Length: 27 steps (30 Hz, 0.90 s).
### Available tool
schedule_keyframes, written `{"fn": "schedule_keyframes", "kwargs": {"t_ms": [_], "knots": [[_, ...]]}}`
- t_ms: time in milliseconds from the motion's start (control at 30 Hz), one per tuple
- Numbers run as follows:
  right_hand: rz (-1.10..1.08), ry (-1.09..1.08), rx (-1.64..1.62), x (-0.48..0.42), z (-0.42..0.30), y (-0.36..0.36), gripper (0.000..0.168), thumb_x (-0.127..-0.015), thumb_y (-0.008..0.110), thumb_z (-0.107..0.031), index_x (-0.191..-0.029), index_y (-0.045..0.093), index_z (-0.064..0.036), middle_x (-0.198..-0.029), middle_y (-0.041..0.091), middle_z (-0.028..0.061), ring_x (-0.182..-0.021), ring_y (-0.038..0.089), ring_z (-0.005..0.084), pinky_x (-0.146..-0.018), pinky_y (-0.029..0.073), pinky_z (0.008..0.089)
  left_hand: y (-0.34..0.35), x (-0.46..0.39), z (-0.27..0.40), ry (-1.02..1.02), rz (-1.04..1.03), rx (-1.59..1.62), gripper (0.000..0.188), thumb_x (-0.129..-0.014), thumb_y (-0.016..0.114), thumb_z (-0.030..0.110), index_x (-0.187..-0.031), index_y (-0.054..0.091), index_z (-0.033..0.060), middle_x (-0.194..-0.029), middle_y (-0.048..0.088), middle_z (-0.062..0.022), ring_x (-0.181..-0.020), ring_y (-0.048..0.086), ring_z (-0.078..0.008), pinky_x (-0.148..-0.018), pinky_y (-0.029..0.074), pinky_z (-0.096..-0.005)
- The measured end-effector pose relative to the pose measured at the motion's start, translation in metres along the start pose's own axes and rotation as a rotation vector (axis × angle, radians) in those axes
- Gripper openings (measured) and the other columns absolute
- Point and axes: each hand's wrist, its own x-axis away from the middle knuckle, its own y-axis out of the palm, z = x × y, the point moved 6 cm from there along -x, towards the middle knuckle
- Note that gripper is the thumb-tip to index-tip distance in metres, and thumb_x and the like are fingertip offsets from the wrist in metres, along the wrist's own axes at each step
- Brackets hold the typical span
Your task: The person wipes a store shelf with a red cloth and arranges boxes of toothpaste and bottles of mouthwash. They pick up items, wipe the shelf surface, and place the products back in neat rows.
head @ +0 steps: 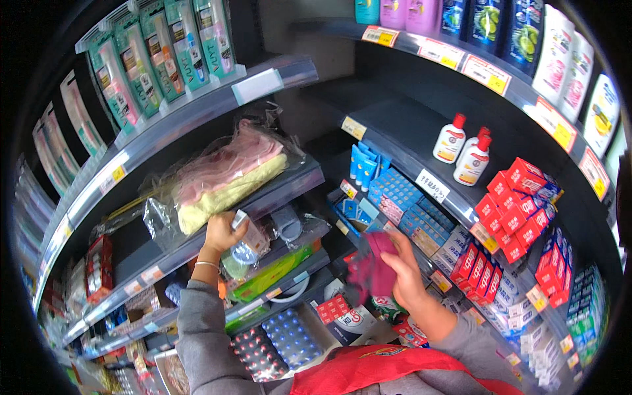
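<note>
My left hand [224, 232] is at the edge of the left middle shelf, its fingers around a small pale box [251, 232] by the shelf's front. Right above it, pink folded towels [232, 165] and a yellow towel [232, 197] lie on that shelf in loose clear plastic. My right hand [402, 269] grips a dark magenta cloth [377, 266], held in mid-air before the right-hand shelves; its left part is blurred. Below my left hand are packed light-blue and green round items [243, 254] whose kind I cannot tell.
Packaged toothbrushes [190, 44] hang at upper left. White bottles with red caps [449, 140] and stacked red toothpaste boxes [518, 207] stand on the right shelf. Shampoo bottles [486, 24] line the shelf above. Packs of small capped bottles [291, 338] are low in front of me.
</note>
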Motion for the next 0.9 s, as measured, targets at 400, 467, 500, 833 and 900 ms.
{"fn": "schedule_keyframes", "kwargs": {"t_ms": [400, 467, 500, 833, 900], "knots": [[0.322, -1.275, 1.399, -0.205, -0.191, 0.091, 0.045, -0.075, 0.064, 0.004, -0.119, 0.059, -0.007, -0.121, 0.060, 0.0142, -0.116, 0.053, 0.0361, -0.100, 0.043, 0.0426, 0.004, -0.011, -0.004, 0.017, 0.053, 0.068, 0.037, -0.076, 0.066, 0.038, -0.064, 0.059, 0.0042, -0.065, 0.061, -0.0189, -0.062, 0.061, -0.0387, -0.059, 0.049, -0.0464], [0.192, -1.109, 1.735, -0.253, -0.184, 0.060, 0.047, -0.079, 0.064, 0.000, -0.125, 0.058, -0.008, -0.127, 0.059, 0.0156, -0.120, 0.051, 0.0356, -0.104, 0.041, 0.0410, 0.001, -0.009, -0.004, 0.035, 0.065, 0.043, 0.037, -0.075, 0.067, 0.038, -0.063, 0.058, 0.0045, -0.064, 0.061, -0.0187, -0.061, 0.061, -0.0385, -0.058, 0.049, -0.0463], [0.263, -0.825, 1.933, -0.274, -0.170, 0.036, 0.042, -0.088, 0.060, -0.014, -0.130, 0.057, -0.008, -0.134, 0.055, 0.0177, -0.126, 0.049, 0.0365, -0.108, 0.037, 0.0421, 0.002, -0.009, -0.004, 0.043, 0.066, 0.030, 0.037, -0.075, 0.067, 0.038, -0.063, 0.058, 0.0047, -0.064, 0.061, -0.0185, -0.061, 0.061, -0.0384, -0.058, 0.049, -0.0463], [-0.383, 0.029, 1.894, -0.353, -0.128, -0.002, 0.043, -0.095, 0.051, -0.018, -0.138, 0.054, -0.011, -0.137, 0.056, 0.0146, -0.124, 0.053, 0.0258, -0.106, 0.037, 0.0310, 0.003, -0.006, -0.013, 0.009, 0.080, 0.076, 0.039, -0.072, 0.070, 0.039, -0.059, 0.053, 0.0064, -0.058, 0.056, -0.0164, -0.054, 0.057, -0.0369, -0.053, 0.045, -0.0450], [-0.398, 0.009, 1.586, -0.371, -0.110, 0.012, 0.041, -0.094, 0.054, -0.013, -0.135, 0.057, -0.012, -0.131, 0.061, 0.0110, -0.117, 0.055, 0.0205, -0.103, 0.039, 0.0286, 0.006, -0.005, -0.015, 0.029, 0.112, 0.089, 0.039, -0.072, 0.069, 0.039, -0.058, 0.052, 0.0064, -0.056, 0.055, -0.0162, -0.054, 0.056, -0.0374, -0.052, 0.044, -0.0449]]}}
